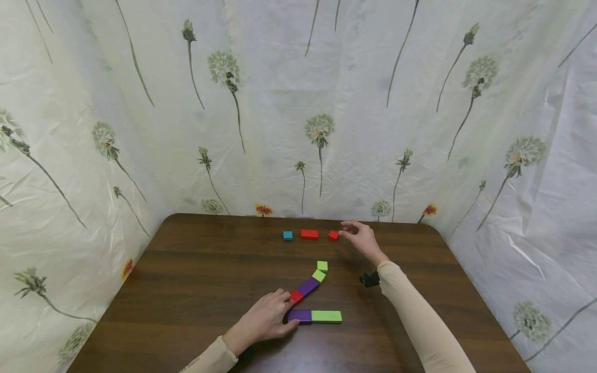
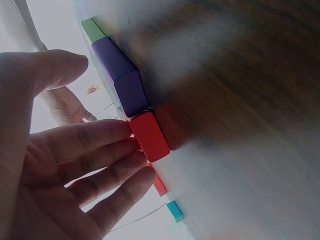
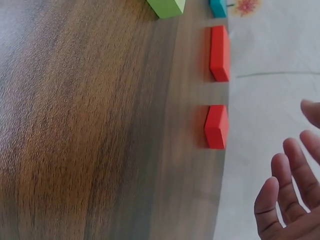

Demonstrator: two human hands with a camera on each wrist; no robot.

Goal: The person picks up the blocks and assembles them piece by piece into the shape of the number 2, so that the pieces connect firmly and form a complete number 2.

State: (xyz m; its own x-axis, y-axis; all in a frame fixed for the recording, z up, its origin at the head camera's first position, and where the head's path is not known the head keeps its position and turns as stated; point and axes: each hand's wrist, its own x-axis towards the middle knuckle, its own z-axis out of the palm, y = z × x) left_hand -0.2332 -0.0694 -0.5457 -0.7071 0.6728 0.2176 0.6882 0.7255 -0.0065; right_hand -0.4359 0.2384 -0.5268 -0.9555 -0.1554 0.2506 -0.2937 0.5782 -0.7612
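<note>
My left hand (image 1: pixel 267 317) lies at the bend of a row of coloured blocks. In the left wrist view its extended fingertips touch the side of a red block (image 2: pixel 151 136), with the thumb raised apart. From that bend, one arm of the row runs through a purple block (image 1: pixel 308 286) to two small green blocks (image 1: pixel 319 275) at the far end. The other arm has a purple block (image 1: pixel 300 316) and a long green block (image 1: pixel 326 316). My right hand (image 1: pixel 363 240), fingers spread and holding nothing, hovers just right of a small red block (image 1: pixel 333 235).
A long red block (image 1: pixel 309 234) and a small blue block (image 1: pixel 287 235) lie along the back of the brown wooden table (image 1: pixel 210 269). Behind it hangs a white curtain (image 1: pixel 275 155) with a dandelion print. Some dark object (image 1: pixel 369 280) shows beside the right sleeve.
</note>
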